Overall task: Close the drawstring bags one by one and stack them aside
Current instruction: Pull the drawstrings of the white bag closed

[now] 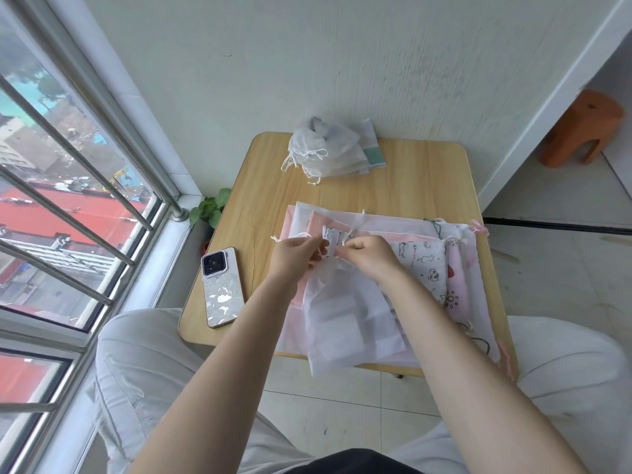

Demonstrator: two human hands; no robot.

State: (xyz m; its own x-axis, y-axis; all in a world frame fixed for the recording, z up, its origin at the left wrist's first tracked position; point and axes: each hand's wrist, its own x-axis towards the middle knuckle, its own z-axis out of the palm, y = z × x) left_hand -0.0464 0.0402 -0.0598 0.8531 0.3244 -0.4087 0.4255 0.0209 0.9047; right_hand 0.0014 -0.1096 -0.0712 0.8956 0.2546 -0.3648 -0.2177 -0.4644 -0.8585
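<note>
— Head view: what are the hands doing?

— Both meet over the wooden table [403,172]. The left hand [295,256] pinches a white cord [301,236] between thumb and fingers; the right hand [367,256] has its fingers curled tight on the gathered mouth of a translucent white drawstring bag [345,323].

— Where does that bag lie?

— On top of a spread pile of open bags [441,268], pink and printed ones, its bottom hanging over the table's near edge.

— And the finished ones?

— A stack of closed white bags [325,150] sits at the far edge, by the wall, well apart from the hands.

— Anything else?

— A phone [222,289] lies face down at the table's left edge, beside the window [68,200].
</note>
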